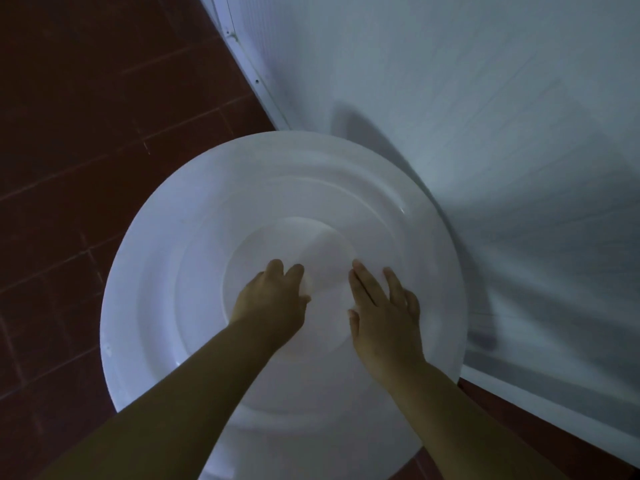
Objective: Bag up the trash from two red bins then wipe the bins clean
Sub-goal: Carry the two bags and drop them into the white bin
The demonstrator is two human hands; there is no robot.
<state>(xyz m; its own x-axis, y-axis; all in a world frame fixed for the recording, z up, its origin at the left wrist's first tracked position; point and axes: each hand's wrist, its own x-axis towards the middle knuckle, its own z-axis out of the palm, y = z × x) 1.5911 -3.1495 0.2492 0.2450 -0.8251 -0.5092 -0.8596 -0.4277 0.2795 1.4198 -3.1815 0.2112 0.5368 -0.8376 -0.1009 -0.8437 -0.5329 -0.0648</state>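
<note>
From the head view, both bare forearms reach forward and down from the bottom edge and meet over the middle of a large lid [166, 271]. The left hand [273, 299] lies palm down on the left side of the lid's central disc [322, 244], wrist straight, its fingers bent downward at the knuckles so that the tips are hidden. The thumb points right along the disc. Whether this hand pinches anything or only presses on the lid cannot be told. The right hand [384, 317] lies flat on the right side of the disc, palm down, and grips nothing. Its fingers [363, 285] are straight and slightly spread and point away from the person and a little left, and the thumb is tucked along the inner edge. The two hands are near each other but apart, with bare disc between them. The lid is white, smooth plastic, with raised concentric rings stepping from a broad outer rim in to the paler disc, and a small glint on its far right ring. Being round, it has no long axis, and its top faces up toward the camera. It sits in a corner above the dark red tiled floor [86, 116], with its far right rim against or just beside the white panelled wall [485, 98]. A white trim strip [252, 71] runs along the wall's foot.
</note>
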